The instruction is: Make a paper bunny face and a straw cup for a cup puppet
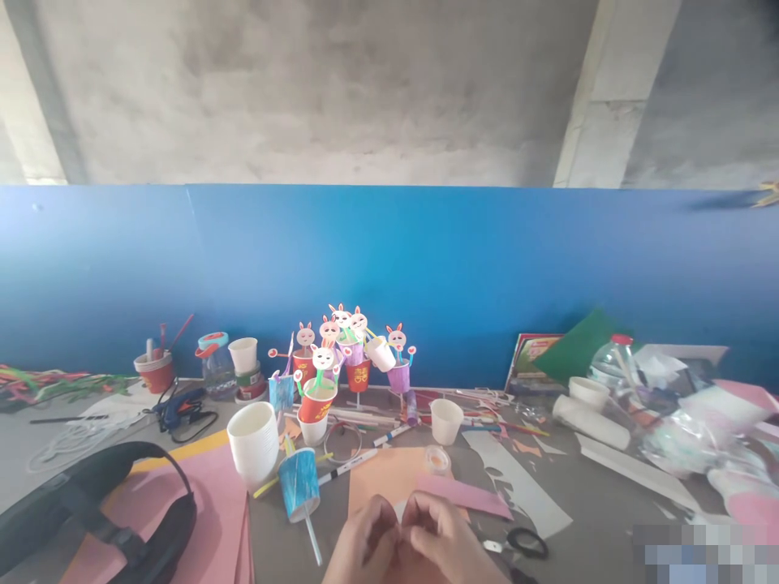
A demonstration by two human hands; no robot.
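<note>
- Head view, landmark: orange sheet (378,469). Blue panel (389,259) stands upright beyond it, spanning the full width.
- Worktop (590,507): grey, under the orange sheet, littered on all sides of it.
- Pink sheets (213,507): piled left of the orange sheet, well apart from it.
- Black headset-like item (61,503): far left of the orange sheet, partly over the pink sheets.
- Rabbit-faced cup figures (318,399): grouped beyond the orange sheet, toward its left; red and purple cups among them.
- Hands: left (365,539) and right (449,535), at the near edge of the orange sheet. Fingers curled, tips brought together; firmness of grip cannot be told.
- White cut-out sheet (529,487): right of the orange sheet, edge scalloped.
- Stacked white cups (252,442): left of the orange sheet.
- Blue-coloured cup (299,487): left of the orange sheet, tilted, pale straw projecting from its near end.
- Scissors (528,542): right of the orange sheet, black handles.
- Tape roll (436,460): at the orange sheet's right part.
- Small whitish piece (400,509): between the fingertips, mostly hidden; material unclear.
</note>
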